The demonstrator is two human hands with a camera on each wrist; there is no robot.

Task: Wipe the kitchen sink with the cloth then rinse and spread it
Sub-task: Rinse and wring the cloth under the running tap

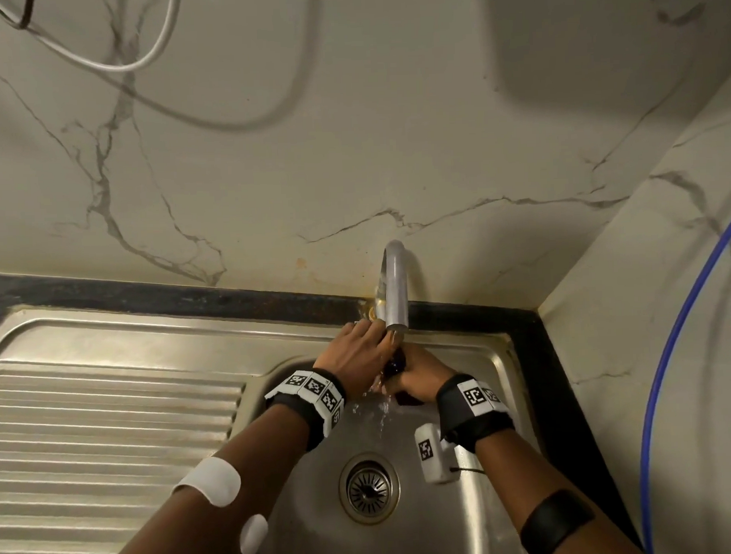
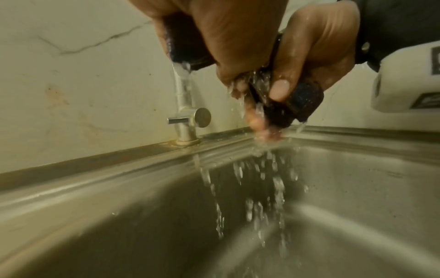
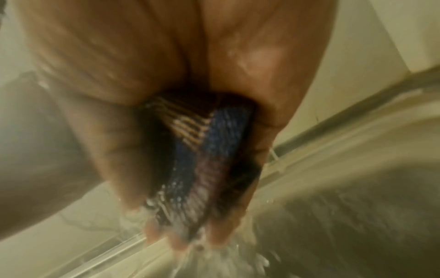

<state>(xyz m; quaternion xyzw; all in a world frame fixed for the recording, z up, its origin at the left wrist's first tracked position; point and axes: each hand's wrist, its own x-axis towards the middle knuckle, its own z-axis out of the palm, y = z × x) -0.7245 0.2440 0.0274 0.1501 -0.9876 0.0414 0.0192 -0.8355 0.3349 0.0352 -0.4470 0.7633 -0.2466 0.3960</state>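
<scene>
Left hand (image 1: 360,351) and right hand (image 1: 417,376) raised together under the tap (image 1: 393,292), fingers (image 2: 281,90) of both clenched around a dark wet cloth (image 1: 394,365), water streaming into the sink (image 1: 474,351) at far right

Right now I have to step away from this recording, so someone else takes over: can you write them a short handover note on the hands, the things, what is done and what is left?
Left hand: grips the dark blue and maroon woven cloth under the curved steel tap.
Right hand: grips the same cloth from the other side; it is bunched between both hands.
Water runs through the cloth and falls into the stainless steel sink toward the round drain strainer.
Done: rinsing is under way; whether the wiping was finished cannot be told.
Left: finish rinsing, probably shut the tap lever, then spread the cloth out.
</scene>
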